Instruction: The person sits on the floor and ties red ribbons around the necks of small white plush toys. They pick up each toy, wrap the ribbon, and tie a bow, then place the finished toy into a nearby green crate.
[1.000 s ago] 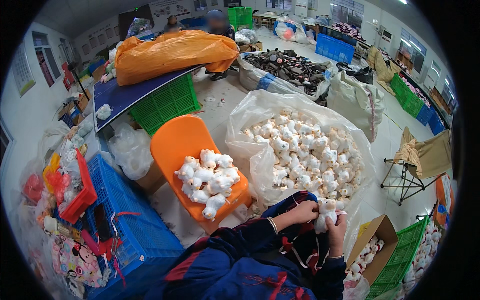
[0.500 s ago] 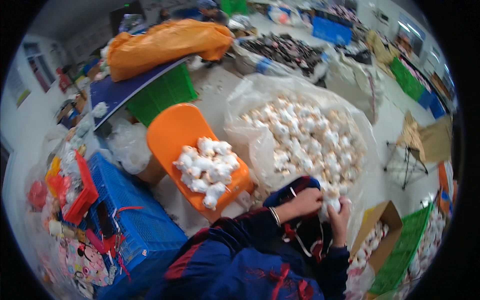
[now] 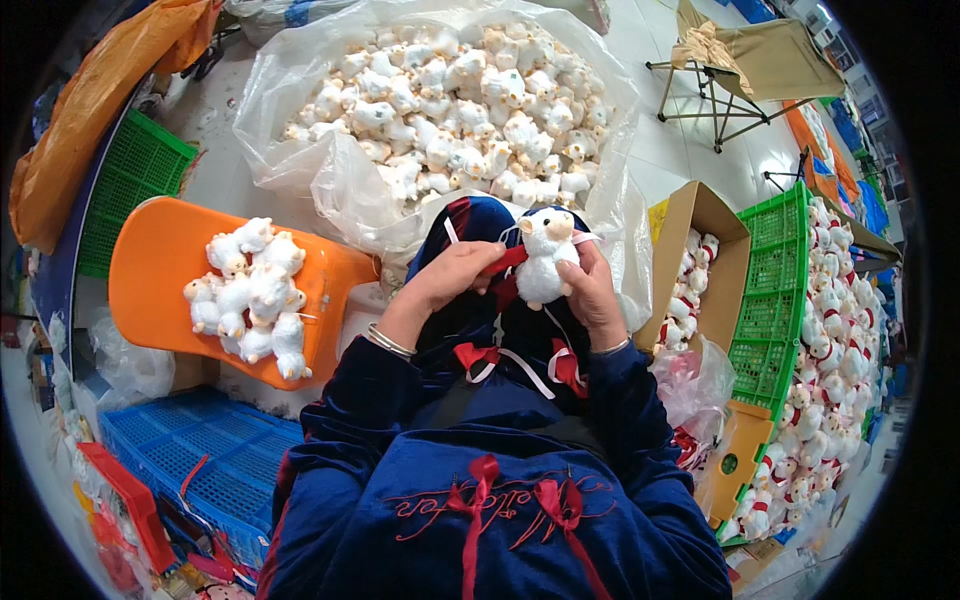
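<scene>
A small white plush toy (image 3: 546, 272) with a beige face and dark eyes is held upright above my lap. My right hand (image 3: 598, 300) grips its side, with the thumb on its body. At the toy's other side my left hand (image 3: 452, 278) pinches a red ribbon (image 3: 511, 257), which reaches the toy's neck area. More red and white ribbons (image 3: 566, 370) lie across the dark blue cloth on my lap. Just beyond my knees, a large clear plastic bag (image 3: 330, 180) holds a heap of similar white plush toys (image 3: 450, 110).
On my left, an orange chair (image 3: 150, 270) carries several white plush toys (image 3: 262, 285); a blue crate (image 3: 190, 440) stands nearer. To my right are a cardboard box (image 3: 722, 255) and a green crate (image 3: 770, 300), beside many plush toys with red neck ribbons (image 3: 825, 370). A folding stool (image 3: 770, 60) stands farther off.
The view has swung down and to the right. The plush toy now faces up between my hands, and a red ribbon shows in my left fingers.
</scene>
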The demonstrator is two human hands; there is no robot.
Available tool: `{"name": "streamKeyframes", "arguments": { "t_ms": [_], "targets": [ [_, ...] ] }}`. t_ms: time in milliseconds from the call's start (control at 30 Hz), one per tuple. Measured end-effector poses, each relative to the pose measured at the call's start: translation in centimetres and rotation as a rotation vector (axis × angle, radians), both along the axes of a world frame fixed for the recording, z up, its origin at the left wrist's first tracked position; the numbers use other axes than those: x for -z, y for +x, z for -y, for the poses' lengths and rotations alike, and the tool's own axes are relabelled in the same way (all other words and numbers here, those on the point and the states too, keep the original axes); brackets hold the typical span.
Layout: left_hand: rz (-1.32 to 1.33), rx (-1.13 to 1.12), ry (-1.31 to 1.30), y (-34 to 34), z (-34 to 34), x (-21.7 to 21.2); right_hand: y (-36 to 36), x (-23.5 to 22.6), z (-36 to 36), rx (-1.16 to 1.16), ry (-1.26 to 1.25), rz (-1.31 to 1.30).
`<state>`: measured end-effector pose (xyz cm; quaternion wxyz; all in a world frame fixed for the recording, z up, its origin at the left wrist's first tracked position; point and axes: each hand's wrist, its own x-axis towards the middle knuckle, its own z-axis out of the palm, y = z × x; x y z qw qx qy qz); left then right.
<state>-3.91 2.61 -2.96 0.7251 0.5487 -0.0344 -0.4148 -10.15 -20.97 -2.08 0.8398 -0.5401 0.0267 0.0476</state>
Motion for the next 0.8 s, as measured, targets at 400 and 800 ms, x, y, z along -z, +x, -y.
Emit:
{"name": "streamKeyframes", "arguments": {
  "t_ms": [400, 800],
  "targets": [
    [-0.143, 0.045, 0.054, 0.2, 0.6, -1.7, -0.2, -0.9, 0.6, -0.085, 0.132, -0.045],
    [-0.128, -0.081, -0.176, -0.7, 1.2, -3.3, -0.2, -3.2, -0.3, -0.09, 0.149, -0.024]
  ]
}}
